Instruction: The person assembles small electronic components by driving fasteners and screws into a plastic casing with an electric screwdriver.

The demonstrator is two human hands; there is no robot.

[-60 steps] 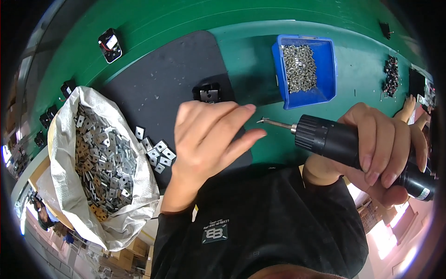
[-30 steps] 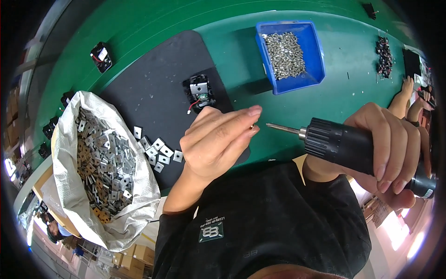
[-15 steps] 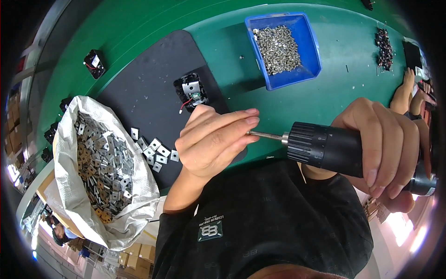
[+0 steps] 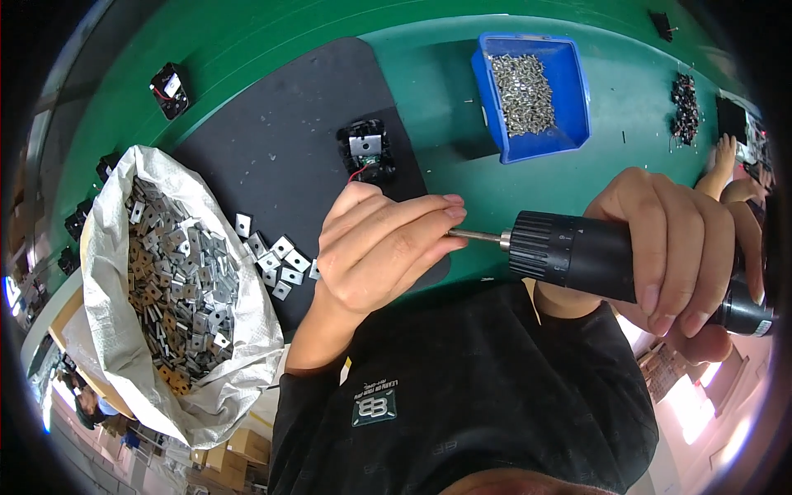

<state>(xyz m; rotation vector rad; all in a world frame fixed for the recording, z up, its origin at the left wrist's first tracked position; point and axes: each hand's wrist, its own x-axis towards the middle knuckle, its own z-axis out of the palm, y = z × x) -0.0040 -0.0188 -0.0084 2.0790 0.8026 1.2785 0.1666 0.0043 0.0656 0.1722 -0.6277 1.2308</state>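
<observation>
My right hand (image 4: 672, 256) is wrapped round a black cordless screwdriver (image 4: 569, 252) with a ribbed collar, held level and pointing left. Its thin metal bit (image 4: 480, 237) reaches the fingertips of my left hand (image 4: 384, 243), which are pinched together round the bit's tip. Whatever small piece they hold there is hidden. Just beyond my left hand, on a black mat (image 4: 285, 124), lies a black plastic housing (image 4: 367, 153). Inside it are a silver metal plate (image 4: 365, 146), a small green board and a red wire.
Loose square metal plates (image 4: 280, 262) lie left of my left hand. A white woven sack (image 4: 103, 305) full of such plates stands at the left. A blue bin (image 4: 569, 91) of screws sits at the back. Another housing (image 4: 171, 91) lies far left; another person's arm (image 4: 719, 169) shows far right.
The view has shifted, so the bin and the housing appear farther right. My left fingertips now cover the bit's tip, which showed at their edge before. My right hand keeps its grip.
</observation>
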